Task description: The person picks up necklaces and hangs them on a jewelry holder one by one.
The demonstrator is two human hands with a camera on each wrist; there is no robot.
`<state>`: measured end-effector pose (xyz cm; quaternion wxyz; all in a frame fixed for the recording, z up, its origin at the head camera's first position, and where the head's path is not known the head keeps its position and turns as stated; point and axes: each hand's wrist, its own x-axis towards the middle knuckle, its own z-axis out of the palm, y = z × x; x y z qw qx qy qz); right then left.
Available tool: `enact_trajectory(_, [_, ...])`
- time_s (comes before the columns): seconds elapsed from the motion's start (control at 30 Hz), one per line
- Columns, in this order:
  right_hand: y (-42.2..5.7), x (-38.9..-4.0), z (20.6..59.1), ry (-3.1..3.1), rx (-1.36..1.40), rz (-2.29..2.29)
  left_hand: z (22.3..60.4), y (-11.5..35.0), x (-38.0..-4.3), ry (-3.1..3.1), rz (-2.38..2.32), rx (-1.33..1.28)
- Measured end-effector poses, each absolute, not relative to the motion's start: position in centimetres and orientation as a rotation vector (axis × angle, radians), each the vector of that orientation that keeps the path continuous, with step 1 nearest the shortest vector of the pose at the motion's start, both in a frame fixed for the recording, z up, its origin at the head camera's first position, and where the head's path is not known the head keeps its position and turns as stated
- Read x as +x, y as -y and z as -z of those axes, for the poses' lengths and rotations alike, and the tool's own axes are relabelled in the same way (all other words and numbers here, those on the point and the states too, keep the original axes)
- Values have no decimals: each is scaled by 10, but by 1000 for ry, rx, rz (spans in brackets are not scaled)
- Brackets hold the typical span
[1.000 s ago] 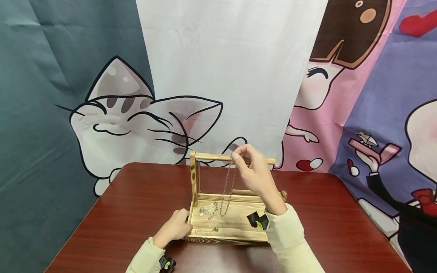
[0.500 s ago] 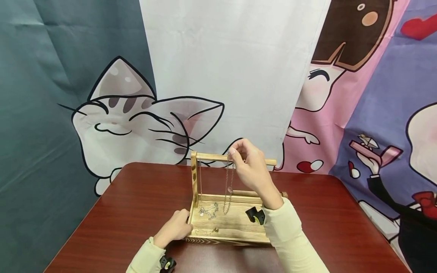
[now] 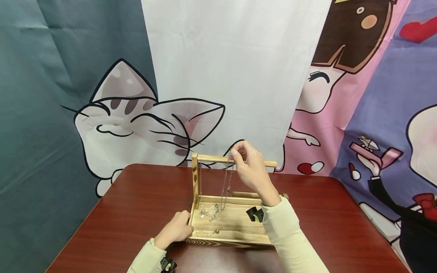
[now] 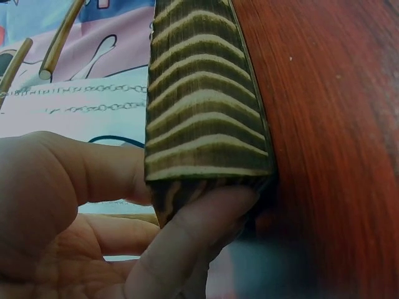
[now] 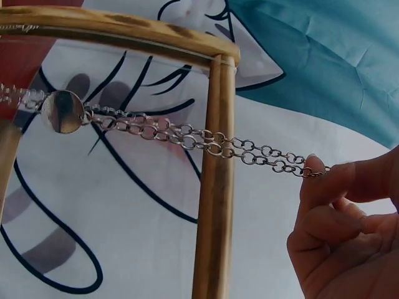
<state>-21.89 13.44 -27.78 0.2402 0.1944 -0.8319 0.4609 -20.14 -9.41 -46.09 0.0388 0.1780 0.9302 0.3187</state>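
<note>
Silver chain necklace [image 3: 228,188], one. Head view: hanging above one wooden tray [image 3: 235,222], close to one horizontal bar [image 3: 213,158]; being pinched by one right hand [image 3: 252,168]. Left wrist view: gripping one tray corner with curled fingers of one left hand [image 4: 118,235]. Right wrist view: running in two strands from closed fingertips, carrying one round pendant [image 5: 63,112].

Seemingly no legible lettering anywhere.
</note>
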Motion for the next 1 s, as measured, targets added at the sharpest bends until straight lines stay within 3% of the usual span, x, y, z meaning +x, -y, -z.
enact_trajectory(1.0, [-216,-219,277,2293,270,-1083,459,94,-200,-2864,-991,544])
